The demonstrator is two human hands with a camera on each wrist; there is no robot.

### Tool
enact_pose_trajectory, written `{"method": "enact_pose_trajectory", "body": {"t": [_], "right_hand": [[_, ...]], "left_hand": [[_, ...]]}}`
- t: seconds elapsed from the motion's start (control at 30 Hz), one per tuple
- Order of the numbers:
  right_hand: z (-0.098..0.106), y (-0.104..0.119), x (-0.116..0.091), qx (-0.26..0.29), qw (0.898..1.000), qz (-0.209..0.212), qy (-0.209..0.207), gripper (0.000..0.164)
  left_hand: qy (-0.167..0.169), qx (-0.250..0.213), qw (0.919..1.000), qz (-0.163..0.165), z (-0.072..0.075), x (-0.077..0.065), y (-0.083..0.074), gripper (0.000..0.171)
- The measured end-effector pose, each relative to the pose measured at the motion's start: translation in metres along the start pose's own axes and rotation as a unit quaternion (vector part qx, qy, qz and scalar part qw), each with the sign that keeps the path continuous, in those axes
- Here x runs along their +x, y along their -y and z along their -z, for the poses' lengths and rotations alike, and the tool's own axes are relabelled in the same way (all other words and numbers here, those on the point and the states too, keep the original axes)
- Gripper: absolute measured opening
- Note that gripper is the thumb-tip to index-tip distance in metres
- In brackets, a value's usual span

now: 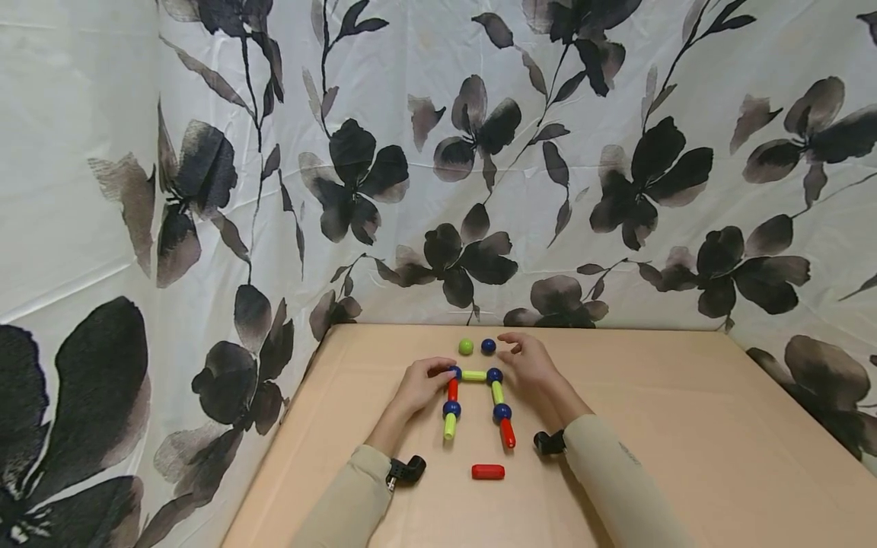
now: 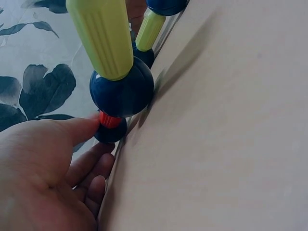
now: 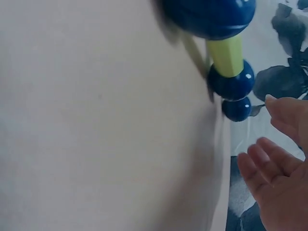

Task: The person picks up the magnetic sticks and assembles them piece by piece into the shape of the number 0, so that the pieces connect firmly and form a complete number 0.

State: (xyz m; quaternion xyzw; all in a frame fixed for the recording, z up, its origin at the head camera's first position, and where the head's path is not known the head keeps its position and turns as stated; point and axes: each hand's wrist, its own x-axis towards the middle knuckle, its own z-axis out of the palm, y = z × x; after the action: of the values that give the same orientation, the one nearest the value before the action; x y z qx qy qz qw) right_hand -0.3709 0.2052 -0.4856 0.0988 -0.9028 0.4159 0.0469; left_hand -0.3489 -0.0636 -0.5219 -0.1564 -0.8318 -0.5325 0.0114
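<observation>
An open three-sided frame of rods and balls lies on the table. My left hand pinches its far-left blue ball, thumb beside the end of a red rod. A light-green rod links that corner to the blue ball at the far right. Each side runs toward me through another blue ball; the left ends in a light-green rod, the right in a red rod. Fingers spread apart, my right hand is just right of a loose blue ball, holding nothing.
A loose green ball sits left of the loose blue one, near the table's far edge. Nearer me lies a single red rod. A white curtain with dark flowers hangs behind the tan table.
</observation>
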Motion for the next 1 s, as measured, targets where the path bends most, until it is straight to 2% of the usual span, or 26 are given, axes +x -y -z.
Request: {"method": "enact_pose_trajectory", "body": {"t": [0.37, 0.6, 0.77, 1.0], "right_hand": [[-0.010, -0.002, 0.005, 0.001, 0.999, -0.020, 0.034, 0.056], [-0.018, -0.001, 0.011, -0.022, 0.999, -0.005, 0.047, 0.060], [-0.021, 0.003, 0.014, -0.022, 0.998, -0.013, 0.059, 0.062], [-0.024, 0.008, 0.015, -0.075, 0.995, -0.028, 0.052, 0.057]], "left_hand": [[-0.004, 0.001, 1.0000, 0.001, -0.001, 0.001, 0.002, 0.031], [-0.004, 0.000, 1.0000, 0.000, -0.002, 0.001, 0.000, 0.031], [-0.002, -0.001, 1.0000, 0.000, -0.002, 0.000, -0.002, 0.031], [-0.003, -0.001, 1.0000, 0.001, -0.002, -0.001, -0.001, 0.031]]}}
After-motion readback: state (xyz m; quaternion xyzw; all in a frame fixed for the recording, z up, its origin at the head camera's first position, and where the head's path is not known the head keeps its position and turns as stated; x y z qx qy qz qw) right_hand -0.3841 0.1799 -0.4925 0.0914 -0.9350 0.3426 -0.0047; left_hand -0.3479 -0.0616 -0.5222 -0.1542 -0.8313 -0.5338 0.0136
